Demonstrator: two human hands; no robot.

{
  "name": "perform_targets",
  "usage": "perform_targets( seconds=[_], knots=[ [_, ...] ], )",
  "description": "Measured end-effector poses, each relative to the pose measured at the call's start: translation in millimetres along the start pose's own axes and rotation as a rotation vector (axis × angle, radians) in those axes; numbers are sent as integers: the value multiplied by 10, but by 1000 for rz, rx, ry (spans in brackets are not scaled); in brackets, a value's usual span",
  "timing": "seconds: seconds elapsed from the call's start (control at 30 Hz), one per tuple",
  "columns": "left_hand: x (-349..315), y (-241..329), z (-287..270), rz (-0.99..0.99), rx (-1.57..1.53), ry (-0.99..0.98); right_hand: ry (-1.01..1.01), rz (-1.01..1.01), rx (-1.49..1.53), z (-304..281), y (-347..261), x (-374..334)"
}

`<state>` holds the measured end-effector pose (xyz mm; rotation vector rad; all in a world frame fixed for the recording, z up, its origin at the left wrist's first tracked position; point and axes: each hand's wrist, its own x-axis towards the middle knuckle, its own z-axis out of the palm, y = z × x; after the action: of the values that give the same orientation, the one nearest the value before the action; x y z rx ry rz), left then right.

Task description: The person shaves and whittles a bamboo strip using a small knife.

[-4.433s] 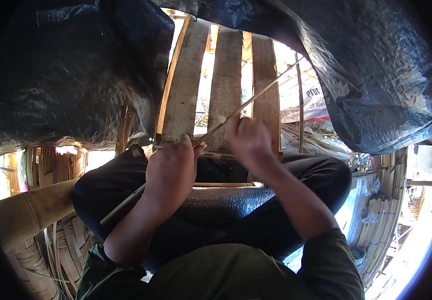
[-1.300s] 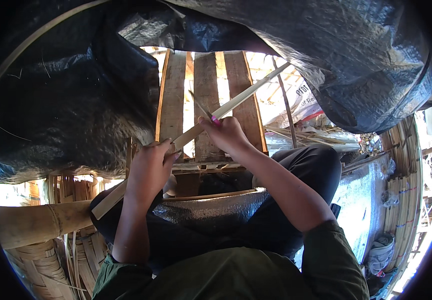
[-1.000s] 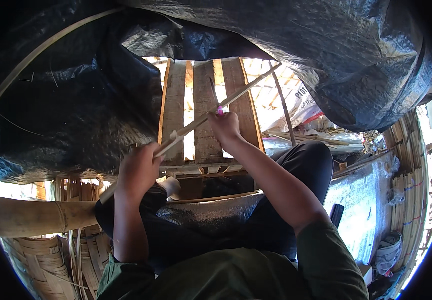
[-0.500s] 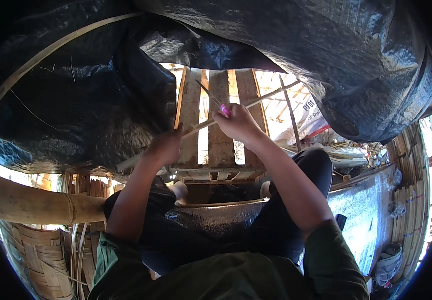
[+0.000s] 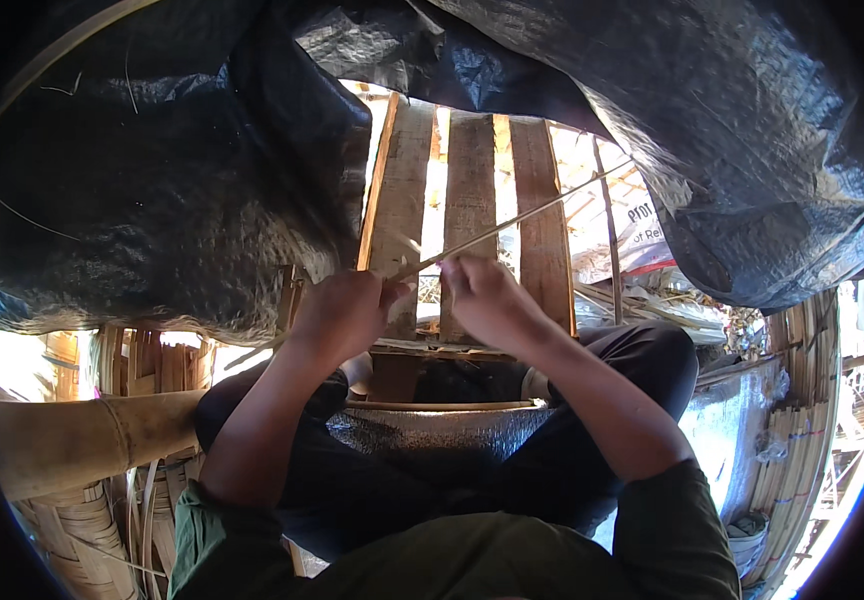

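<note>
A long thin bamboo strip point(image 5: 512, 222) slants across my lap, rising from lower left to upper right. Around its lower part my left hand point(image 5: 340, 312) is closed, and the strip's tail comes out below that wrist. My right hand point(image 5: 497, 305) is a fist just right of the left one, close under the strip. A bit of pink shows at its fingers, the handle of a slim knife point(image 5: 443, 266); its blade cannot be made out now. Whether the blade touches the strip is hidden.
Wooden slats point(image 5: 470, 200) with bright gaps lie ahead. Black plastic sheeting point(image 5: 152, 200) hangs at left and overhead to the right. A thick bamboo pole point(image 5: 82, 440) is at my left, bundled bamboo strips point(image 5: 797, 470) at my right. A white printed sack point(image 5: 647, 235) lies beyond.
My right hand has drawn down and toward me, and the knife's blade no longer shows. My left hand has shifted slightly right, nearer the right hand. The view has tilted a little.
</note>
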<state>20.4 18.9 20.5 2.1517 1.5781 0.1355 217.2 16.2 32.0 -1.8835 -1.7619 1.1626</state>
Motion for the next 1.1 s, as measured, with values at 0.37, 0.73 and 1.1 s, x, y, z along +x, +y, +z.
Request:
perform_targets(
  seconds=[0.37,0.73,1.1],
  knots=[
    [-118,-17,269,112,61,138,497,-485,-471,483,542,127],
    [-187,61,213,85,58,127,470,-391,-523,395,608,60],
    [-212,206,213,57,66,96,409,-422,-497,393,621,-54]
  ],
)
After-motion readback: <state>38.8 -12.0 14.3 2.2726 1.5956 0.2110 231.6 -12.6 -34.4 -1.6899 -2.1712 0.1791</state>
